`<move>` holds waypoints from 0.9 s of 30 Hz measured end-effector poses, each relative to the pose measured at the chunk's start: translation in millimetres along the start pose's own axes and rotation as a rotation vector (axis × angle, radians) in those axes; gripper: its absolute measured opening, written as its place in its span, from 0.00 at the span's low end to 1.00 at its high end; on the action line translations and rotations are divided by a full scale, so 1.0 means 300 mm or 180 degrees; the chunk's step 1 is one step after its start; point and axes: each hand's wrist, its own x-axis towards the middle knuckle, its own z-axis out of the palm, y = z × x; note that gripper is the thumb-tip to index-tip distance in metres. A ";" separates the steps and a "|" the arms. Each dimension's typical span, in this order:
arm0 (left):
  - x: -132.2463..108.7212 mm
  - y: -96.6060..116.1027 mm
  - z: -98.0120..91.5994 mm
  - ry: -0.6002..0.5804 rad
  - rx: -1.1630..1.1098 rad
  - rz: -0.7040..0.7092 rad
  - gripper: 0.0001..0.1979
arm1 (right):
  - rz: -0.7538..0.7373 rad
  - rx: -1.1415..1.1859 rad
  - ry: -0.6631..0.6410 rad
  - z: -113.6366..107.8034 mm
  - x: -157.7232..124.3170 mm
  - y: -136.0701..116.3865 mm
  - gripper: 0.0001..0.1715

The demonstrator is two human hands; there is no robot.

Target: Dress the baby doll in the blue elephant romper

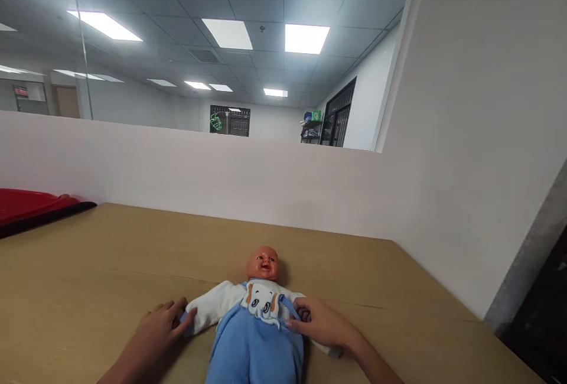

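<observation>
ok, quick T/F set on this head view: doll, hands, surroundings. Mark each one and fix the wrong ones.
1. The doll lies face up on the table. True.
2. The doll's head is nearest the person. False: the head is at the far end, toward the wall.
3. The left hand touches the end of a white sleeve. True.
4. The right hand rests on the doll's head. False: the right hand is at the blue strap on the chest.
5. A red object shows at the picture's left edge. True.
</observation>
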 end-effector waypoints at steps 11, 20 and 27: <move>0.054 0.048 0.015 0.0959 -0.0279 0.0467 0.23 | 0.0332 -0.1168 0.1145 -0.043 -0.335 0.149 0.32; 0.115 0.603 0.056 -0.0013 -0.0279 0.2036 0.12 | 0.0331 -0.0234 0.1689 -0.041 -0.361 0.306 0.17; 0.182 0.657 0.142 -0.0449 0.0045 0.2235 0.07 | -0.0328 0.0507 0.2178 -0.093 -0.264 0.254 0.24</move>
